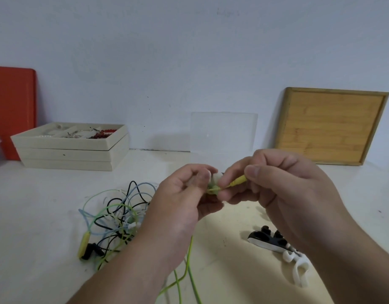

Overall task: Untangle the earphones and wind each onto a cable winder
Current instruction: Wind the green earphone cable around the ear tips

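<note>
Both hands are raised together above the white table [46, 216], fingers curled and nearly touching. The left hand [180, 194] has its fingers bent round a small pale winder [214, 178], mostly hidden between thumb and fingertips, with a few turns of green cable showing at its edge. The right hand [283, 183] pinches a yellow-green plug [237, 180] between thumb and forefinger, its tip pointing toward the winder. The green cable [189, 266] hangs down from under the left hand and trails off the near edge of view.

On the table to the left lies a tangle of earphones [114, 218], with light blue, black, pale green and white cords looped through each other, a yellow-green piece and a black plug at its near left side. Below the right wrist lie a black winder [265, 238] and, touching its near end, a white winder [298, 270].

At the back, against the pale wall, stand a stack of beige trays [68, 152] with red beads and jewellery in the top one, a red board [12, 110] behind them, a clear plastic sheet [224, 132] in the middle, and a wooden tray [331, 126] leaning on the right
</note>
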Demonstrator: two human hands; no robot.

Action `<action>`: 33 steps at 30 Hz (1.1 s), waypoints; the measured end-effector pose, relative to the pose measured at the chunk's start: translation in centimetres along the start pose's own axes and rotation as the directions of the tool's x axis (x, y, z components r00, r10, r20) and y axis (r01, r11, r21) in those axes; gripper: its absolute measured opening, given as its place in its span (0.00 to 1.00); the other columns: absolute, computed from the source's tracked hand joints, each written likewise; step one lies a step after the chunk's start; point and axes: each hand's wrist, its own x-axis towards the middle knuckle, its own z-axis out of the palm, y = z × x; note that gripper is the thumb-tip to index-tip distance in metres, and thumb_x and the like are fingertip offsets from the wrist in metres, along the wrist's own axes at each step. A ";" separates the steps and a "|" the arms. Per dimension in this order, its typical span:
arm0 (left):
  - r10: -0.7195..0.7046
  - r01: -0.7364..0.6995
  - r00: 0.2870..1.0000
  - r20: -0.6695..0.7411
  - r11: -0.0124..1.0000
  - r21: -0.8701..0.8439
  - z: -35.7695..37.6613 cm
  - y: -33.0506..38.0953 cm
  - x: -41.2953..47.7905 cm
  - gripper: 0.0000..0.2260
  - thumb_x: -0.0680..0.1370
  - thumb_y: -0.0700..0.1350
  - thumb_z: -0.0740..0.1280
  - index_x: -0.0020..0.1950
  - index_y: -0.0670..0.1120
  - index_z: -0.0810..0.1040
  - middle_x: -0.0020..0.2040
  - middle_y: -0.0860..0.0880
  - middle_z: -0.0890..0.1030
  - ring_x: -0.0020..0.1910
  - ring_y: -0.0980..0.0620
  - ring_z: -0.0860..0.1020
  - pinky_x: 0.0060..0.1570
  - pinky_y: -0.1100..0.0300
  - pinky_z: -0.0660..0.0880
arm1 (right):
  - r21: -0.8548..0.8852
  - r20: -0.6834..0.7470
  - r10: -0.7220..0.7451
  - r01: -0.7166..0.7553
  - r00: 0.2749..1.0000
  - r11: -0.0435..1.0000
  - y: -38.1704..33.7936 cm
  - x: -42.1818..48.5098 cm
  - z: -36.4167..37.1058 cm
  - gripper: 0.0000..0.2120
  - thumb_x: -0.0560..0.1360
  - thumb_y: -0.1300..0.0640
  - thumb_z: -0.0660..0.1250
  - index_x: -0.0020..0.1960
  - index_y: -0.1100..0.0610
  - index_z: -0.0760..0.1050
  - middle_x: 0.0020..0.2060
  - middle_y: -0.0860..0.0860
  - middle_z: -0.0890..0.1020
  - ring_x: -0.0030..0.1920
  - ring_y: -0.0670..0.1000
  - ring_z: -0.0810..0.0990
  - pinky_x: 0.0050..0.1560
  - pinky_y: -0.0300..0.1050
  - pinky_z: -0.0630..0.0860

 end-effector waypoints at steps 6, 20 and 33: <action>0.048 -0.047 0.998 0.027 0.998 -0.041 0.3 0.1 -0.1 0.09 0.74 0.46 0.67 0.47 0.43 0.83 0.38 0.45 0.82 0.34 0.49 0.80 0.36 0.60 0.79 | 0.121 -0.229 0.089 -0.062 0.969 0.991 -0.2 0.6 -1.1 0.16 0.78 0.69 0.57 0.33 0.60 0.64 0.36 0.62 0.83 0.29 0.55 0.80 0.31 0.43 0.78; 0.054 -0.063 0.982 0.181 0.997 0.043 -0.1 0.2 -0.4 0.07 0.74 0.38 0.69 0.51 0.43 0.84 0.38 0.44 0.82 0.36 0.48 0.81 0.39 0.58 0.80 | 0.055 -0.317 0.258 -0.254 0.913 0.966 0.3 0.8 -1.6 0.15 0.80 0.66 0.61 0.34 0.59 0.68 0.33 0.59 0.83 0.27 0.51 0.77 0.28 0.41 0.74; 0.022 -0.096 0.939 0.344 0.975 0.200 -0.4 1.3 -0.8 0.06 0.72 0.41 0.71 0.49 0.43 0.83 0.41 0.40 0.84 0.37 0.46 0.83 0.41 0.55 0.82 | -0.521 -0.374 0.056 -0.260 0.926 0.813 -0.3 0.1 -1.0 0.10 0.74 0.64 0.64 0.34 0.63 0.78 0.20 0.51 0.77 0.18 0.44 0.66 0.19 0.33 0.61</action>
